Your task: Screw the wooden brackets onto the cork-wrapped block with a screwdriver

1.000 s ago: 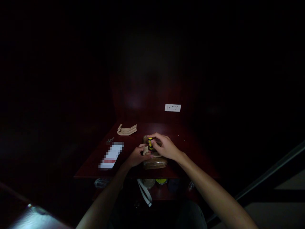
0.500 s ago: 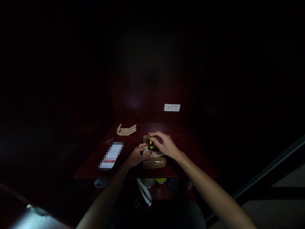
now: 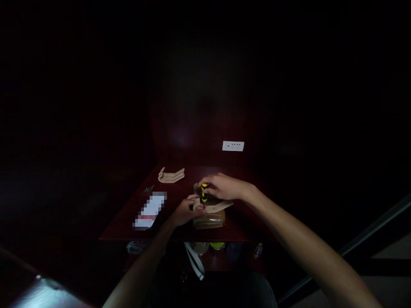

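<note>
My right hand [image 3: 215,186] is closed around the handle of a yellow and black screwdriver [image 3: 204,193], which stands upright with its tip down on a curved wooden hook [image 3: 221,208]. My left hand [image 3: 189,211] grips the curled left end of that hook, thumb and fingers close to the screwdriver's tip. Beneath the hook lies a brown block wrapped in clear plastic [image 3: 210,220]. Whether a screw sits under the tip is too small to make out.
More wooden hooks [image 3: 171,176] lie together at the back left of the dark red table [image 3: 122,229]. Several screws [image 3: 148,188] and a blurred white rectangle [image 3: 151,209] are left of my hands. A white socket plate [image 3: 233,146] is on the wall; a pale strap [image 3: 195,262] hangs below the table edge.
My right hand has turned on the screwdriver, its wrist and forearm swinging up and to the right. More of the hook's right end now shows. My left hand stays in place.
</note>
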`<control>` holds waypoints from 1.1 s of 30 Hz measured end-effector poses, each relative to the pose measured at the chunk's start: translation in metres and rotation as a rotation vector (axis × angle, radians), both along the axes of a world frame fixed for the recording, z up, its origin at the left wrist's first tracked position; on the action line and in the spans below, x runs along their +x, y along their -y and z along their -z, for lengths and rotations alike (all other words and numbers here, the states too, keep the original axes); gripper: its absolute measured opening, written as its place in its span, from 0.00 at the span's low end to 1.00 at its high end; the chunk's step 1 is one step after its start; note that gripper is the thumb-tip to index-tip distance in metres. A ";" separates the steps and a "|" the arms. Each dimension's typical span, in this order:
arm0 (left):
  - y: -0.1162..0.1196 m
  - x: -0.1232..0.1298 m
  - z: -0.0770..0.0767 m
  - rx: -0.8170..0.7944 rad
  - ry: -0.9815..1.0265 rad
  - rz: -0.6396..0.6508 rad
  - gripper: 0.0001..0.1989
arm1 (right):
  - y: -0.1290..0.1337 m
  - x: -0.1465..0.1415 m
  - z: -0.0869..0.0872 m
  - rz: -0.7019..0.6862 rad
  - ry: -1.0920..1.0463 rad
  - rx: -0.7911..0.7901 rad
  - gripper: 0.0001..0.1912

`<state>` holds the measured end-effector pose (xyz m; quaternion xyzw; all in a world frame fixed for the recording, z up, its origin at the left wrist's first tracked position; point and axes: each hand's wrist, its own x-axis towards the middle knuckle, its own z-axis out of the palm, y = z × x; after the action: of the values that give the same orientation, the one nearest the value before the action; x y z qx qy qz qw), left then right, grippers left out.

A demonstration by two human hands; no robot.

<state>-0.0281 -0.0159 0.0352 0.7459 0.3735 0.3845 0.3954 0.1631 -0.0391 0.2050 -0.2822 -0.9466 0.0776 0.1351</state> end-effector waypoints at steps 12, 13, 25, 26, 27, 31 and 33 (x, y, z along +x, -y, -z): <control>0.001 0.000 -0.002 0.013 0.011 0.020 0.15 | -0.006 -0.032 -0.031 0.169 0.531 -0.034 0.13; 0.002 0.000 -0.003 0.015 0.003 0.020 0.15 | -0.005 -0.036 -0.031 0.186 0.573 -0.061 0.13; 0.001 0.001 0.000 0.016 0.054 0.020 0.15 | -0.019 -0.037 -0.014 0.203 0.678 -0.164 0.17; 0.001 0.001 0.000 0.019 0.050 0.018 0.15 | -0.020 -0.037 -0.014 0.199 0.683 -0.158 0.16; 0.001 0.001 0.000 0.021 0.044 0.016 0.15 | -0.021 -0.038 -0.013 0.200 0.691 -0.156 0.16; 0.001 0.001 0.000 0.021 0.024 0.009 0.15 | -0.023 -0.043 -0.013 0.225 0.720 -0.186 0.16; 0.000 0.001 0.000 0.015 0.019 0.006 0.15 | -0.023 -0.045 -0.014 0.216 0.733 -0.251 0.18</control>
<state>-0.0266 -0.0163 0.0354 0.7463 0.3649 0.3931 0.3942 0.1183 -0.0161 0.2186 -0.4035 -0.8801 0.0722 -0.2396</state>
